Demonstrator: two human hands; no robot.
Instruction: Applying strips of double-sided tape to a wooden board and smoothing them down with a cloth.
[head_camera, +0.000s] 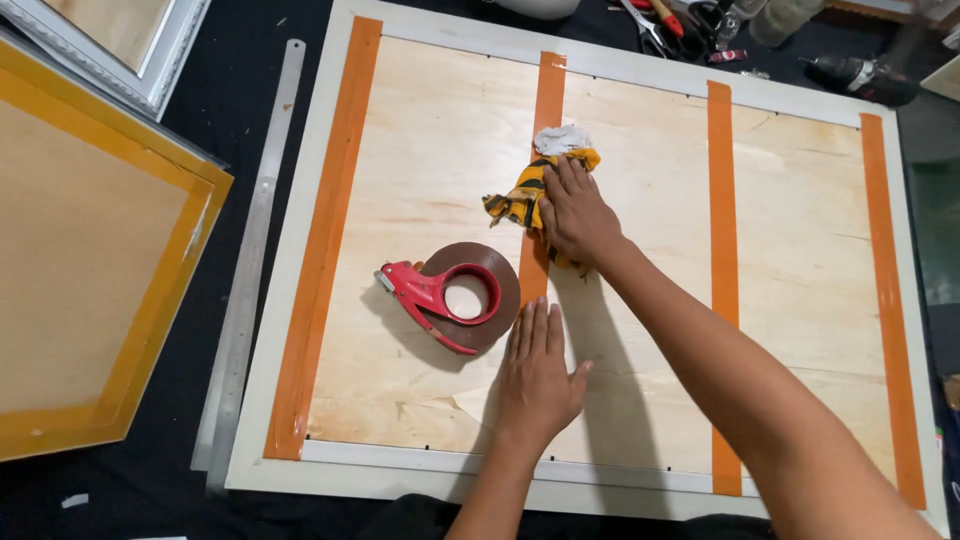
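A large white picture frame (300, 250) lies face down with a plywood backing board (440, 170) striped by several orange tape strips. My right hand (575, 212) presses a yellow, black and white rag (528, 190) onto the middle tape strip (548, 100). My left hand (537, 370) lies flat, fingers together, on the board at the lower part of that strip. Just left of it rests a red tape dispenser (440, 295) carrying a brown tape roll (490, 265).
A long metal ruler (255, 240) lies along the frame's left side on black cloth. An orange-edged hexagonal frame (90, 270) sits at far left, a white ornate frame (160, 60) above it. Pliers and hand tools (670, 25) and a dark cordless drill (860, 78) lie at the top right.
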